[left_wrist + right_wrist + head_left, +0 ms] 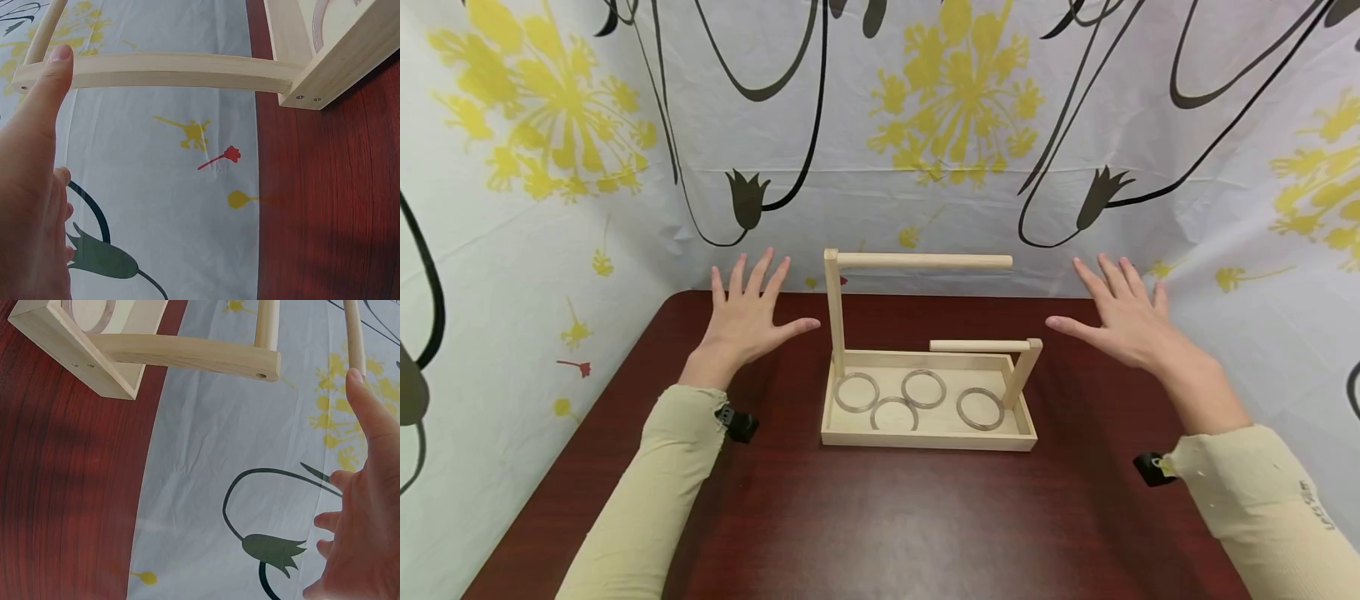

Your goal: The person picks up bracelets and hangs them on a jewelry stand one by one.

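A shallow wooden tray [925,442] stands mid-table, with a tall post [834,308] at its left end and a short post [1023,373] at its right. Each post carries a horizontal dowel: the upper dowel [925,261] points right, the lower dowel [977,346] points left. Several clear rings lie flat in the tray, among them a ring [981,427] near the short post. My left hand [747,321], fingers spread, is raised left of the tall post and holds nothing. To the right of the short post, my right hand [1127,321] is likewise spread and holds nothing.
The dark red wooden table [880,517] ends at a pale curtain [700,108] printed with yellow flowers and dark stems, which hangs behind and along the sides. Each wrist wears a small black camera, the left camera [739,423] and the right camera [1153,469].
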Demonstrator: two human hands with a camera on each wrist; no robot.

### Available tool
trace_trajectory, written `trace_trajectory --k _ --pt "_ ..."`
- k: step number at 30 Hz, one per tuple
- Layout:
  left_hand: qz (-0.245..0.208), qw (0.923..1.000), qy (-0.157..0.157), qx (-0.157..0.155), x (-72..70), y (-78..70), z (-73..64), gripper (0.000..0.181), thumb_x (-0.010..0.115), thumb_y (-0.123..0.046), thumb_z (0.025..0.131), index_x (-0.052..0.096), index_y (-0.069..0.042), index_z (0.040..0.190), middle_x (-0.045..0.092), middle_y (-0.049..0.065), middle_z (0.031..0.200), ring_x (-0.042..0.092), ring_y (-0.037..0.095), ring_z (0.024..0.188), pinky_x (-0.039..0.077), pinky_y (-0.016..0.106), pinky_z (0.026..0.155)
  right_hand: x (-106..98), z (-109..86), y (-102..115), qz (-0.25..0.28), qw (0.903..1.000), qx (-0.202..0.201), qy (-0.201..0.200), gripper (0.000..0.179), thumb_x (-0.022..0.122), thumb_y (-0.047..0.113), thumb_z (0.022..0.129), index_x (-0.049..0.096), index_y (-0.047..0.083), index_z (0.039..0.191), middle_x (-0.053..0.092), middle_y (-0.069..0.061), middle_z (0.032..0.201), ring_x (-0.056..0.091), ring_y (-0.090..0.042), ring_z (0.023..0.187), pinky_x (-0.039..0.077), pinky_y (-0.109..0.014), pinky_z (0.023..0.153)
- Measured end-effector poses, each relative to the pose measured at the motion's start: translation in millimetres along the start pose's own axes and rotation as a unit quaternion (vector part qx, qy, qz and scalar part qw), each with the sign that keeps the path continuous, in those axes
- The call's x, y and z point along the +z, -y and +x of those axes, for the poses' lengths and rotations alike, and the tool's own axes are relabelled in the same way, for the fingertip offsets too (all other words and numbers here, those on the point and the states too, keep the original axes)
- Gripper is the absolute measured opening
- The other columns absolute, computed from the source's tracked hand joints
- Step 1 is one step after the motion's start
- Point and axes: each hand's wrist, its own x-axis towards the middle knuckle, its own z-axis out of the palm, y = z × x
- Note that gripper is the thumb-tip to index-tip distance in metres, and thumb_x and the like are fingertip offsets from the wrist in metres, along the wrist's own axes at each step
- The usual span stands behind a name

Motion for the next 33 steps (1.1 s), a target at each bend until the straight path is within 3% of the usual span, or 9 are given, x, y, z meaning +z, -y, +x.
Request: trace_trajectory --k 10,20,27,33 --pt "0.006 0.9994 -0.027 0.022 -1.4 -2.3 2.7 0.107 0.051 -0.082 0.082 0.008 -0.025 0.162 0.007 0.005 0.169 0.005 0.039 0.155 -0.001 0.065 0.121 0.5 0.6 1.4 -0.006 0.9999 -0.011 -0.003 0.094 0.052 0.068 0.092 0.009 0.023 0.162 0.002 -0.024 0.166 -0.015 -0.045 0.152 -0.010 -0.074 0.113" --pt "-0.019 0.9976 -0.052 0.041 -5.3 -8.8 7.0 0.101 0.056 -0.074 0.085 0.014 -0.023 0.161 0.017 0.005 0.168 0.017 0.035 0.154 0.009 0.059 0.124 0.7 3.0 1.9 -0.011 0.9988 -0.043 -0.021 0.091 0.060 0.061 0.091 0.024 0.012 0.159 0.018 -0.027 0.162 0.004 -0.052 0.150 0.006 -0.073 0.115" --pt "-0.089 0.9934 -0.060 0.042 -8.0 -17.8 9.0 0.090 0.058 -0.064 0.091 0.020 -0.020 0.160 0.030 0.009 0.163 0.028 0.031 0.150 0.016 0.052 0.125 -0.2 1.6 7.0 0.010 0.9984 -0.052 -0.023 0.092 0.065 0.059 0.089 0.027 0.013 0.158 0.022 -0.025 0.161 0.014 -0.048 0.149 0.017 -0.070 0.115" --pt "-0.184 0.9807 -0.060 0.027 -7.2 -27.3 11.3 0.081 0.058 -0.059 0.094 0.025 -0.024 0.159 0.033 0.007 0.162 0.032 0.030 0.149 0.031 0.054 0.118 2.7 -0.7 11.1 0.022 0.9974 -0.060 -0.034 0.090 0.069 0.056 0.087 0.031 0.014 0.157 0.027 -0.025 0.159 0.023 -0.047 0.146 0.024 -0.069 0.112"
